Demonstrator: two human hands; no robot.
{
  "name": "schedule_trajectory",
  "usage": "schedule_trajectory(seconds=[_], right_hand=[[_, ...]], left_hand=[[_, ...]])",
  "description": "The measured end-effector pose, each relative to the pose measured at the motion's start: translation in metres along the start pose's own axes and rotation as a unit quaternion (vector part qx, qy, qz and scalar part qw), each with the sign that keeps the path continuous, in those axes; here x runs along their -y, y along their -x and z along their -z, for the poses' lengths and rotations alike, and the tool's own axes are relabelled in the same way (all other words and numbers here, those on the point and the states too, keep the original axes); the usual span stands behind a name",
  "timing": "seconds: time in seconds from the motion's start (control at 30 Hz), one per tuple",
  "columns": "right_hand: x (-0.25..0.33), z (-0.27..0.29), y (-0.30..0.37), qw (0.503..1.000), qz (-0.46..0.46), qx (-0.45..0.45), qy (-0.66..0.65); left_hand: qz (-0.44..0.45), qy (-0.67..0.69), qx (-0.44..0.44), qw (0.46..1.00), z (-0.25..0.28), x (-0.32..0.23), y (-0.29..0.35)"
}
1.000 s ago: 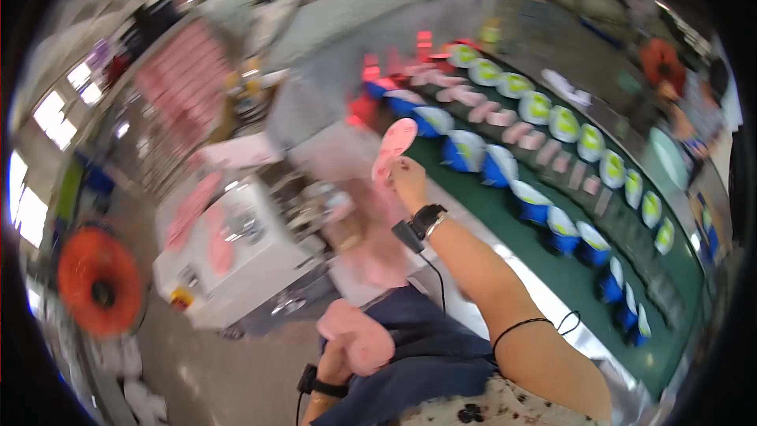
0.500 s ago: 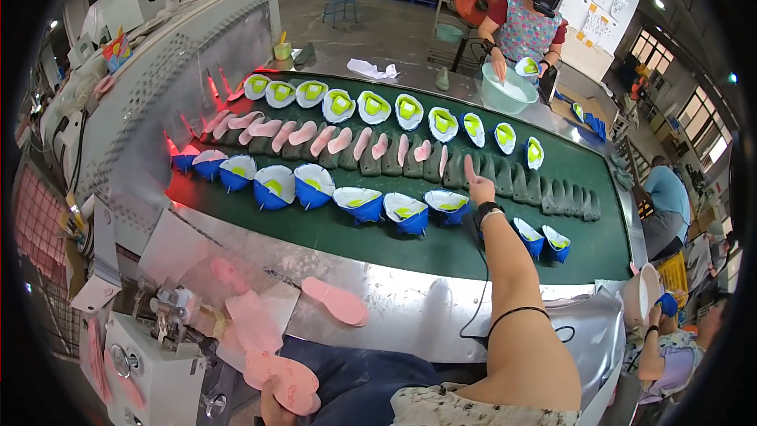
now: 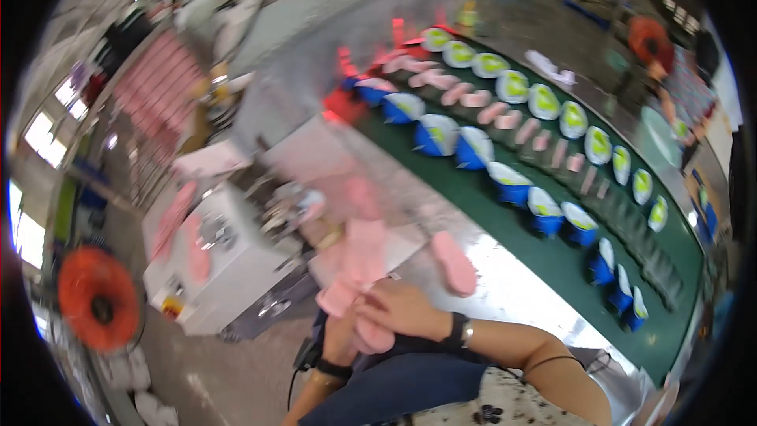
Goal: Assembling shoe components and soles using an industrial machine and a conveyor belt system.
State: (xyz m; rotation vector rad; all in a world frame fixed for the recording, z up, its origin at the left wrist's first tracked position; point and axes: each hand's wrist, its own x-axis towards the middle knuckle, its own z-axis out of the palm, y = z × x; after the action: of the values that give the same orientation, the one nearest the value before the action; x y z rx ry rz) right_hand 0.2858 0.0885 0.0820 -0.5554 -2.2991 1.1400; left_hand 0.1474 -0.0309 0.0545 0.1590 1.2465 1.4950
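In front of my lap my left hand is closed around several pink insoles. My right hand lies over them, its fingers bent and pressed against the insoles; motion blur softens the fingertips. Just beyond both hands, a pile of pink insoles rests on the metal ledge. One loose pink insole lies farther right on the same metal.
A green conveyor belt carries blue-and-white shoe uppers and dark soles, several with pink insoles. A white machine stands left, beside an orange fan. Across the belt, a person works near a pale basin.
My right hand has come back from the row of dark soles to the insoles in my left hand. The view has swung left, and another pink insole now lies on the soles.
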Motion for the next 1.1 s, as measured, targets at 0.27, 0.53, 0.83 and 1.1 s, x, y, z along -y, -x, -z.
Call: schedule_trajectory(seconds=[0.27,0.53,0.83,1.1], right_hand=[[-0.067,-0.043,-0.097,0.971,-0.183,-0.04,-0.148],[-0.075,-0.05,-0.203,0.965,-0.246,-0.024,-0.091],[-0.075,-0.033,-0.213,0.976,-0.063,-0.126,0.169],[-0.122,-0.038,-0.244,0.925,-0.231,-0.234,-0.19]], left_hand=[[0.089,0.199,0.064,0.974,0.058,-0.013,0.033],[0.091,0.195,0.103,0.971,0.062,-0.014,0.052],[0.051,0.153,0.038,0.986,0.078,0.004,0.053],[0.09,0.158,0.01,0.983,0.072,0.004,0.053]])
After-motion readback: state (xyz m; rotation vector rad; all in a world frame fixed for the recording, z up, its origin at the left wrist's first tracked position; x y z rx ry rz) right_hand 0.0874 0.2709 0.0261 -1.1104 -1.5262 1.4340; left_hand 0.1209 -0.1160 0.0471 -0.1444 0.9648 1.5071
